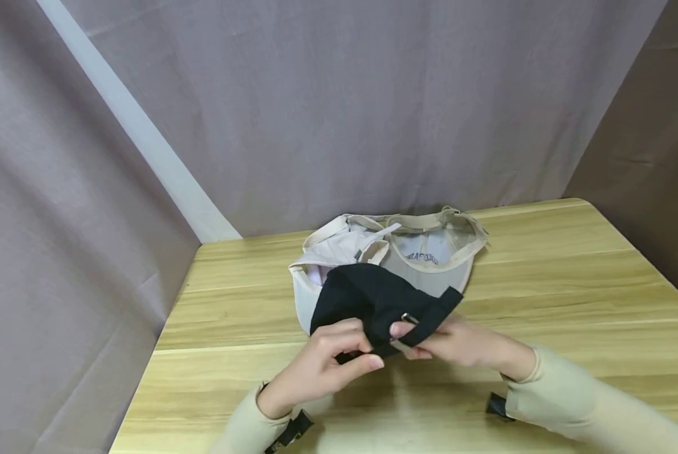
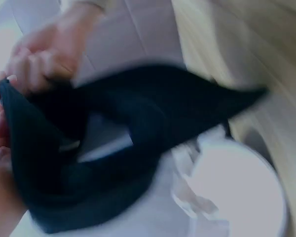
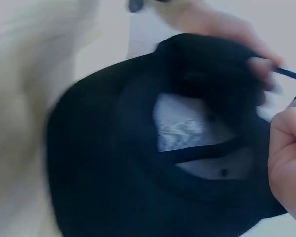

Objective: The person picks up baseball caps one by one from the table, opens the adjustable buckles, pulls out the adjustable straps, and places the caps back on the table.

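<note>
A black baseball cap (image 1: 361, 296) is held between both hands above the table. My left hand (image 1: 330, 359) grips the near left edge, its thumb stretched along the rim. The right hand (image 1: 458, 340) pinches the cap by its back strap (image 1: 438, 318), where a small metal buckle (image 1: 409, 318) shows. In the right wrist view the cap's brim (image 3: 98, 163) points away from the hands, and pale lining (image 3: 187, 123) is visible inside. Behind it lie a white cap (image 1: 310, 296) and a beige cap (image 1: 458, 277), both with their insides showing, partly covered by the black one.
The caps are over a wood-grain table (image 1: 566, 271). Grey-mauve curtain cloth (image 1: 339, 113) hangs behind the table's far edge, with a pale strip (image 1: 146, 145) at the left. A darker brown cloth (image 1: 651, 164) stands along the right side.
</note>
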A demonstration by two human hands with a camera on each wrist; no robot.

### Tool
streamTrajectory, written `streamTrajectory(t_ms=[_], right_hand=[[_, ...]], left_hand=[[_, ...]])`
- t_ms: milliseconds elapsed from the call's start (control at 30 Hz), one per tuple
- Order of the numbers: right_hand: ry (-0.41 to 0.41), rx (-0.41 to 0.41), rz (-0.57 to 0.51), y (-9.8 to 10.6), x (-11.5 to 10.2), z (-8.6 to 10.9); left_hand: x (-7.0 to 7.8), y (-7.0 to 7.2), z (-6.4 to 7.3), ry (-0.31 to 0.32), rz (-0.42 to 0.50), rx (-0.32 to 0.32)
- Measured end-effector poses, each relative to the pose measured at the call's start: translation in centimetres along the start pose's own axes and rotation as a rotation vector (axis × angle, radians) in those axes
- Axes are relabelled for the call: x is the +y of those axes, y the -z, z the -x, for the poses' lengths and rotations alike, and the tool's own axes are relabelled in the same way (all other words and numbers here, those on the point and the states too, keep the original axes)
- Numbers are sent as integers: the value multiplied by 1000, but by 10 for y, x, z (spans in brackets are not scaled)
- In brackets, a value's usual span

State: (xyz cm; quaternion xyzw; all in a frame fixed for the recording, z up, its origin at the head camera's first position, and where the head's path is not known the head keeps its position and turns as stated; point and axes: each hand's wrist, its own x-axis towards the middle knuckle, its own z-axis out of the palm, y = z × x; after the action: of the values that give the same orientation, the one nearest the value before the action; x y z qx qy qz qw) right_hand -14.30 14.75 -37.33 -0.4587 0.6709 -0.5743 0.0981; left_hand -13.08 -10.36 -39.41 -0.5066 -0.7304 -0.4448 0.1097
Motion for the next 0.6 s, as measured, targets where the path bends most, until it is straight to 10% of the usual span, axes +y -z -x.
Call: streamTrajectory(t_ms=[167, 600], right_hand=[[135, 132, 39, 13, -5, 1], [61, 163, 131, 13, -3, -8]], left_hand=[[-6, 5, 12, 39, 23, 30], [1, -3, 3, 44, -8, 26]])
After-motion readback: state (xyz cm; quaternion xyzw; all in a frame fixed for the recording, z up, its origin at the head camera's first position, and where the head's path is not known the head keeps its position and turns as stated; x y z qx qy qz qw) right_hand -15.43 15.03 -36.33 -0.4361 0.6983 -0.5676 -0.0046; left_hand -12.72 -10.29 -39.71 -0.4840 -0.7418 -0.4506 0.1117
